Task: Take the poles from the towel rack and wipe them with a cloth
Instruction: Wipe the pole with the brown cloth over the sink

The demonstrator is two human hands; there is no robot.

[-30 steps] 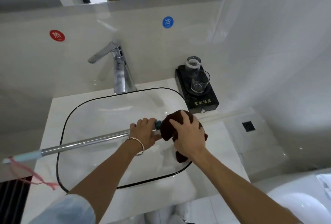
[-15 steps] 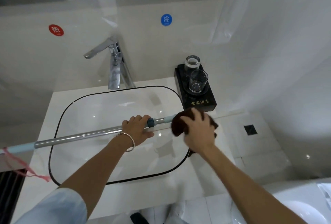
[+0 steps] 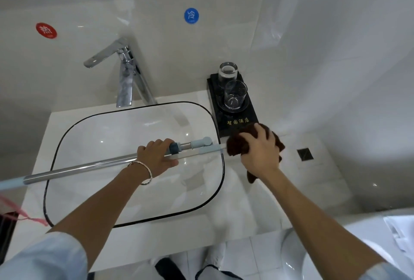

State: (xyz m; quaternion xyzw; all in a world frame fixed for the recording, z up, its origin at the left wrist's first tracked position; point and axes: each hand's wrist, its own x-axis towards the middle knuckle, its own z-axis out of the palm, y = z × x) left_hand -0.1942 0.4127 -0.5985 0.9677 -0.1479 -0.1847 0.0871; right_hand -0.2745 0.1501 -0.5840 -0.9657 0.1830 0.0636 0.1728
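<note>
The cloth had slid right to the pole tip; the right hand clutched it with curled fingers, the left hand gripped the pole.

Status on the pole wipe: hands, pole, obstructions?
Left hand grips pole above sink. Right hand holds brown cloth at the pole's blue tip. Black tray with glasses just behind cloth.
</note>
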